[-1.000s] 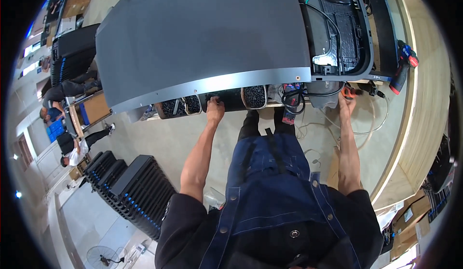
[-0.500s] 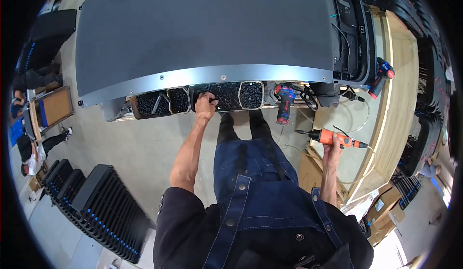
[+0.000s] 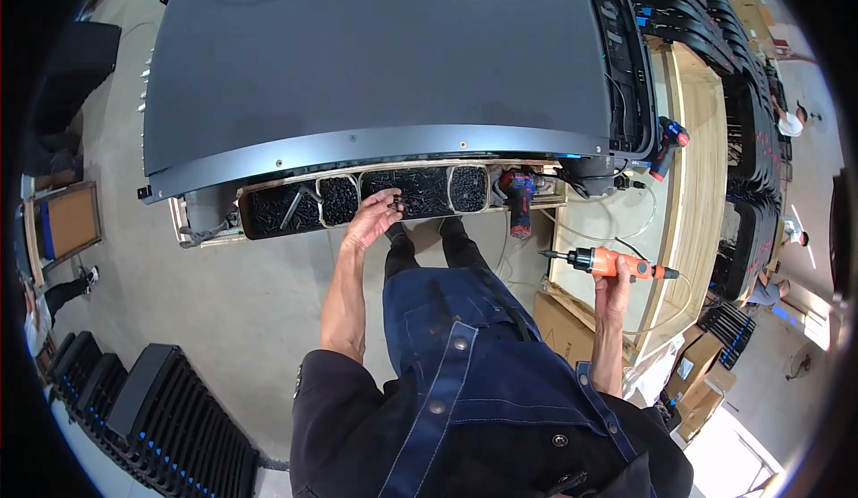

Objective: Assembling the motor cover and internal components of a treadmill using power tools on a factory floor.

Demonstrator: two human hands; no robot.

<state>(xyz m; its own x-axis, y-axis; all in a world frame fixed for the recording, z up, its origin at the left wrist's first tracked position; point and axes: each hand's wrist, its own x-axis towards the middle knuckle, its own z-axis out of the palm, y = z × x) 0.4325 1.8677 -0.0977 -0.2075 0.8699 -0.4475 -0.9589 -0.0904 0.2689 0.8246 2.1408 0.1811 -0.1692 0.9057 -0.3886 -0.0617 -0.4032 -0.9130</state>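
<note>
My left hand [image 3: 372, 219] is over the front edge of a bin of dark screws [image 3: 420, 191], its fingers pinched on a few small dark screws [image 3: 396, 201]. A second screw bin [image 3: 271, 210] and two smaller bins of dark fasteners [image 3: 339, 201] [image 3: 466, 188] are in the same row. At the right, my right hand [image 3: 613, 289] grips an orange air screwdriver [image 3: 618, 264] from below, its bit pointing left and a hose at its rear end. Beyond the bins lies a large dark grey panel [image 3: 375, 60] with a silvery front strip [image 3: 375, 146] bearing screw holes.
A cordless drill [image 3: 518, 201] rests right of the bins; another cordless tool [image 3: 668, 147] lies by a wooden frame [image 3: 693, 194]. Stacked black frames [image 3: 179, 418] stand at the lower left. Other people [image 3: 791, 123] appear at the far right.
My left hand has come up out of the screw bin with screws between its fingers. My right hand still holds the air screwdriver. The view has shifted slightly.
</note>
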